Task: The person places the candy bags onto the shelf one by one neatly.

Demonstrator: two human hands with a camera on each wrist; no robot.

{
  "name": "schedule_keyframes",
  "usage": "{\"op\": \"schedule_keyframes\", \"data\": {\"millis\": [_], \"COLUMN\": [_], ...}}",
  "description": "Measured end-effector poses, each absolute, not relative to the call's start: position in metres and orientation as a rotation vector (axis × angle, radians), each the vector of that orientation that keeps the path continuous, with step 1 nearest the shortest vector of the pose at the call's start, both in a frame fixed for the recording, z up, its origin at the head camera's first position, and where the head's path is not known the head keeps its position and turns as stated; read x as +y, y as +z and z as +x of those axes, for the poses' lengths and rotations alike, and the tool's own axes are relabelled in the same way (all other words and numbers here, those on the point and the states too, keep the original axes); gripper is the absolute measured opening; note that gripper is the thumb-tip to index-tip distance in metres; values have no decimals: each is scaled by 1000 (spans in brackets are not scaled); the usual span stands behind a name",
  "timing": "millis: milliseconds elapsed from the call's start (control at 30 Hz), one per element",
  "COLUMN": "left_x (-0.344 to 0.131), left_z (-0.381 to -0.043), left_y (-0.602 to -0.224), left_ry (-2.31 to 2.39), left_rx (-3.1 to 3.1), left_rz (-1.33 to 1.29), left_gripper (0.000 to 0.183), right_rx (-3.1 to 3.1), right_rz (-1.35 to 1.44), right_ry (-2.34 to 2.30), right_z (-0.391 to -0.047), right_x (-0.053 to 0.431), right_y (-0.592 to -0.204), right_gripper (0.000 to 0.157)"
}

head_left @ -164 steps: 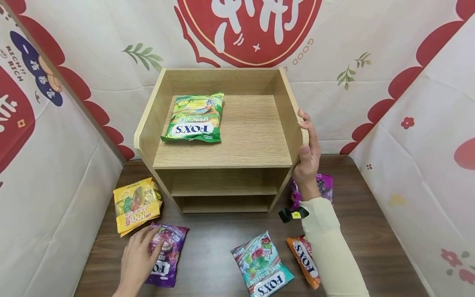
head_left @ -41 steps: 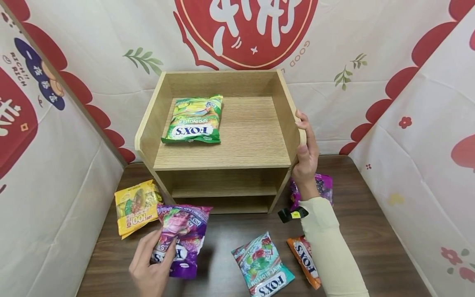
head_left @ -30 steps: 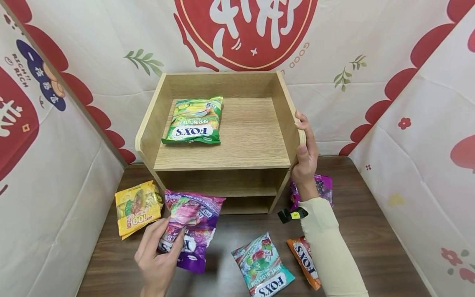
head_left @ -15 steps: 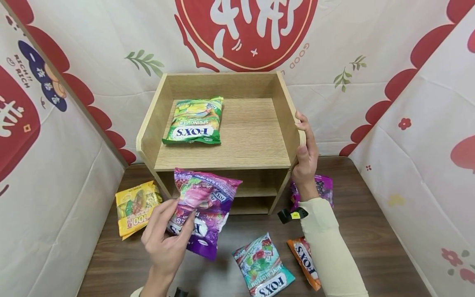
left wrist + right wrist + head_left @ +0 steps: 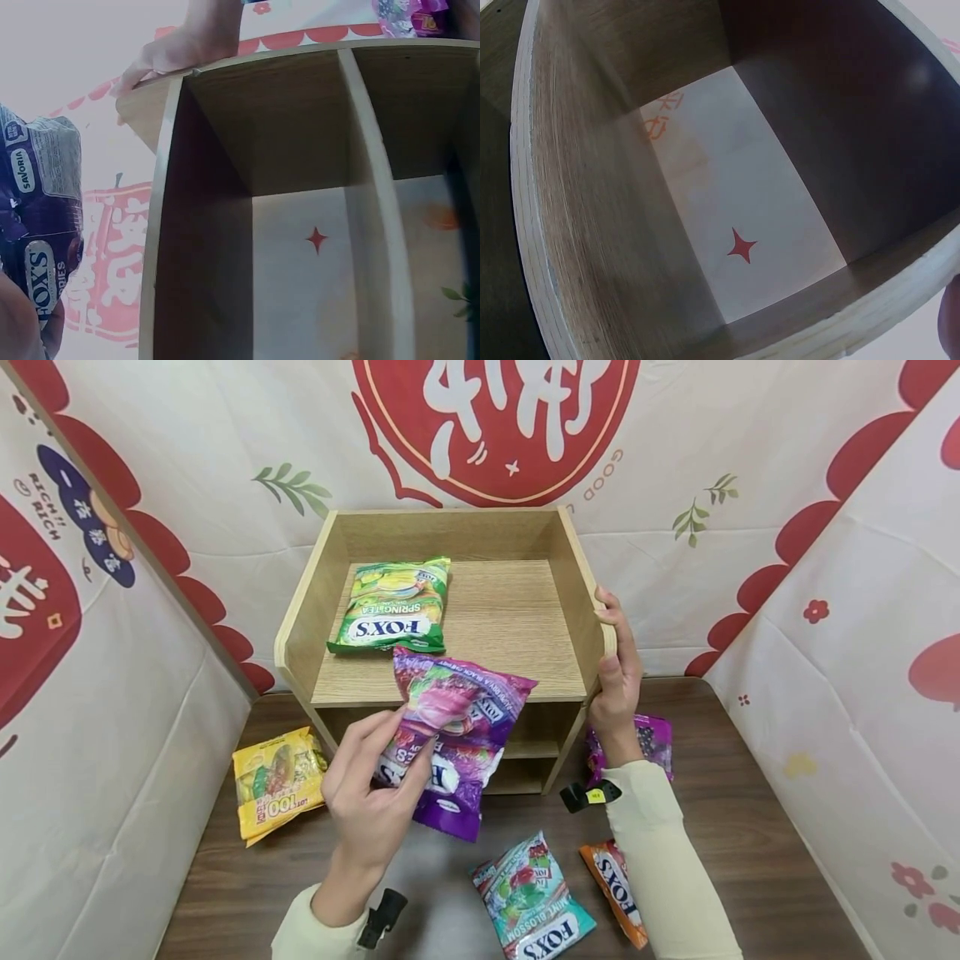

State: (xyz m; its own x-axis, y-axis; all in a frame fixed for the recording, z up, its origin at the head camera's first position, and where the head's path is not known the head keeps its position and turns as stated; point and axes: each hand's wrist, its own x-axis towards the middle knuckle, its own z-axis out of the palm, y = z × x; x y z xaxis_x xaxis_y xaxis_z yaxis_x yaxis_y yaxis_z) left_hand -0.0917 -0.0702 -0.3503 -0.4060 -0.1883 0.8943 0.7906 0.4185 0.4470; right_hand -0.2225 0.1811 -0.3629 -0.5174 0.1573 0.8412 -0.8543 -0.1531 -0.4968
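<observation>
My left hand (image 5: 375, 785) pinches a purple candy bag (image 5: 457, 735) between thumb and fingers. The bag is raised in front of the wooden shelf unit (image 5: 450, 689), covering part of its front edge. In the left wrist view the same purple bag (image 5: 45, 195) is at the left, beside the unit's top. My right hand (image 5: 618, 681) grips the edge of the unit's right side panel, thumb on the near side. In the right wrist view only a bit of that hand (image 5: 951, 319) shows. A green Spring Tea candy bag (image 5: 393, 606) lies on the top shelf's left side.
On the table (image 5: 750, 827), a yellow bag (image 5: 277, 781) lies left of the unit and a second purple bag (image 5: 654, 742) at its right, partly behind my arm. A teal Mint Blossom bag (image 5: 532, 897) and an orange bag (image 5: 615, 893) lie in front. Printed cloth walls surround the table.
My left hand has taken the purple bag off the table and carried it up and rightward to the top shelf's front edge. My right hand keeps its grip on the side panel.
</observation>
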Motion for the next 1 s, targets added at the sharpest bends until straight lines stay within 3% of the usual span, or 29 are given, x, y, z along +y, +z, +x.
{"op": "schedule_keyframes", "data": {"millis": [1000], "left_x": [-22], "left_z": [-150], "left_y": [-318], "left_ry": [-1135], "left_rx": [-1886], "left_rz": [-460], "left_gripper": [36], "right_rx": [-1381], "right_rz": [833], "right_ry": [1747], "right_z": [-223], "right_x": [182], "right_y": [-365], "right_gripper": [64]}}
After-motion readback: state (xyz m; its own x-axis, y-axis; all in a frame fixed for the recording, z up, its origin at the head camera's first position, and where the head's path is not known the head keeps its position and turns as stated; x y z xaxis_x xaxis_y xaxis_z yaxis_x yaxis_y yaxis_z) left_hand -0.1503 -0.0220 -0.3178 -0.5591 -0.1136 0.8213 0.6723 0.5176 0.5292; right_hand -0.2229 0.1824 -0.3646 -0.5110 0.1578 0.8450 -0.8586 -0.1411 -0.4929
